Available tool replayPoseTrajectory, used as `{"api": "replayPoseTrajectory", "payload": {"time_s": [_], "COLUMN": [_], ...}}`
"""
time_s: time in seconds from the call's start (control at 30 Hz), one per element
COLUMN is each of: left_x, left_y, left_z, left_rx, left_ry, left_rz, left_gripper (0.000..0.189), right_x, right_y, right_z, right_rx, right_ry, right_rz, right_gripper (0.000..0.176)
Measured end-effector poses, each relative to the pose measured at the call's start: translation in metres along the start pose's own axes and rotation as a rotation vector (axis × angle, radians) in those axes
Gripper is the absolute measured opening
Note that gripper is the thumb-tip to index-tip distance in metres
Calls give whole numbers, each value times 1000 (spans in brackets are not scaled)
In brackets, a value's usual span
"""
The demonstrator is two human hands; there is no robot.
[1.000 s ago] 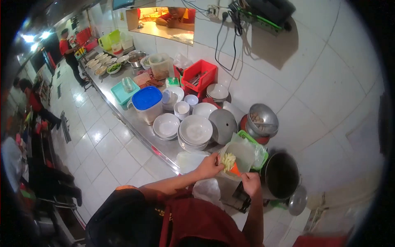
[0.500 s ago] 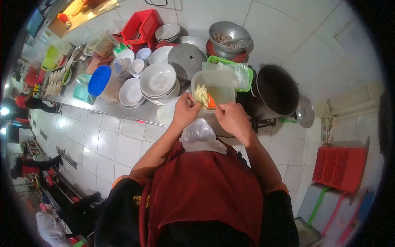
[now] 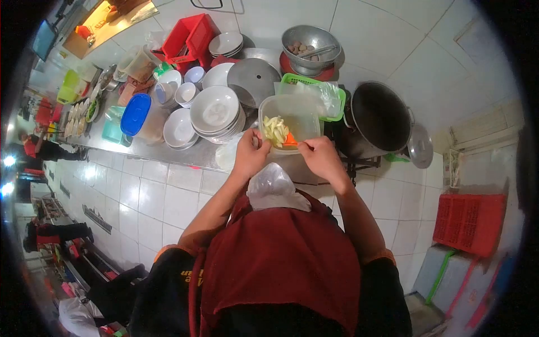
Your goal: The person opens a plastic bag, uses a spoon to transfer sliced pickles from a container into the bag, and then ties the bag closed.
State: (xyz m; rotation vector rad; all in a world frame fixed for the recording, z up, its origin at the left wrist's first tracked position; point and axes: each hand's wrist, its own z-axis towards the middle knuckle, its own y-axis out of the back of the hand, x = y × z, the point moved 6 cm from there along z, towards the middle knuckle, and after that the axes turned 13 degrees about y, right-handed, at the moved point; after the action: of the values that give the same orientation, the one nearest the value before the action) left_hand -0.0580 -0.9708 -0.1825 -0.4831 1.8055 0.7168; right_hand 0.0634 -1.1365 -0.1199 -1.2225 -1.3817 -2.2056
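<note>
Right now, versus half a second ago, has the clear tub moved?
No. The clear tub still sits between the stack of white bowls and the black pot, same gaps; only the view shifted slightly.

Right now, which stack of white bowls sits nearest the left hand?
The biggest stack, just left of the clear container; other stacks sit farther off.

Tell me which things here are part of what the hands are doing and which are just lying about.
In use: clear plastic container, pale yellow strips, small orange tool, left hand, right hand.
Lying about: stacked white bowls, blue-lidded tub, large black pot, round metal lid, red plastic crate.
</note>
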Motion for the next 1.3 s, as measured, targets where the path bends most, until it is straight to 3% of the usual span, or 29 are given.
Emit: {"api": "replayPoseTrajectory", "payload": {"time_s": [0.07, 0.37, 0.6, 0.8, 0.87, 0.93, 1.03, 1.3], "left_x": [-2, -6, -19, -53, -57, -64, -69, -59], "left_y": [-1, 13, 59, 115, 123, 129, 127, 129], "left_z": [-3, 5, -5, -27, -33, -35, -40, -42], "left_rx": [56, 79, 19, 28, 59, 18, 122, 32], "left_ry": [68, 28, 168, -29, 20, -200, -23, -73], "left_rz": [-154, -109, 145, 71, 88, 178, 62, 8], "left_gripper": [15, 15, 20, 25, 29, 35, 41, 44], "right_x": [-17, -33, -43, -21, -12, -8, -5, 20], "right_y": [-5, 2, 14, 23, 24, 25, 26, 25], "right_z": [0, 0, 6, 7, 8, 9, 10, 6], "right_rx": [-17, -85, -155, -137, -130, -110, -105, -14], "right_ry": [-54, -247, -133, -124, -113, -121, -124, -167], "right_rz": [132, 340, 253, 238, 245, 237, 207, 273], "right_gripper": [26, 27, 28, 25, 26, 27, 27, 26]}}
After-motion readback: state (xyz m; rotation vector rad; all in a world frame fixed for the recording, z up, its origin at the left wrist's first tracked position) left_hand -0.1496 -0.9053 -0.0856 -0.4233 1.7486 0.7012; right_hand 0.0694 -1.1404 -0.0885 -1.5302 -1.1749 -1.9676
